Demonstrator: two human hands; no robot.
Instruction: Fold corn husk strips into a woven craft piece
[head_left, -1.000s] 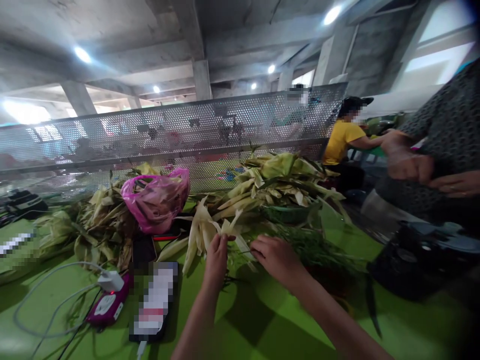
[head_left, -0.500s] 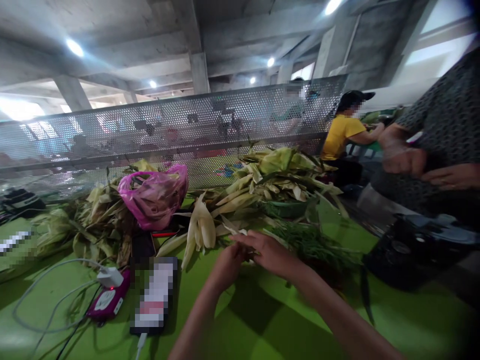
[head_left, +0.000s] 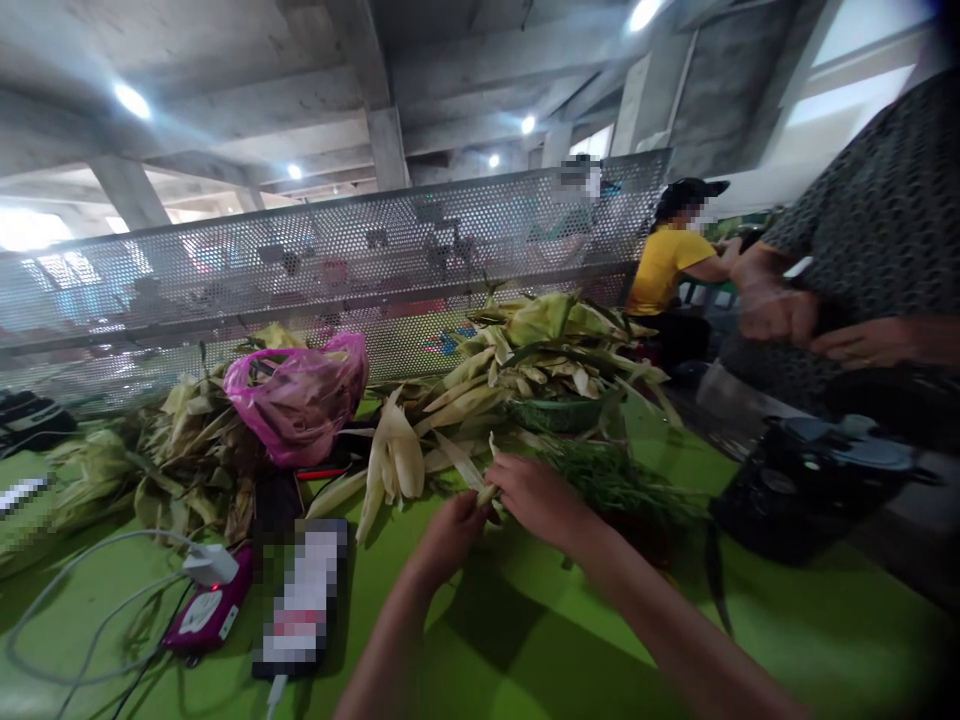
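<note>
Both of my hands meet over the green table (head_left: 525, 650) just in front of a heap of pale corn husks (head_left: 465, 400). My left hand (head_left: 450, 532) is closed, pinching the base of a narrow pale husk strip (head_left: 463, 466) that sticks up and to the left. My right hand (head_left: 536, 495) is curled over the same strip from the right, fingers closed on it. A bunch of thin green stems (head_left: 615, 480) lies right behind my right hand.
A pink plastic bag (head_left: 296, 400) sits on husks at the left. A phone (head_left: 304, 600), a pink power bank (head_left: 206, 615) and white cable lie near the left front. A black bag (head_left: 810, 490) and another person's hands (head_left: 780, 305) are at right. A perforated metal screen (head_left: 337, 260) backs the table.
My left hand let go of the standing husk bundle and came right to meet my right hand; both now grip one narrow strip. The view shifted slightly.
</note>
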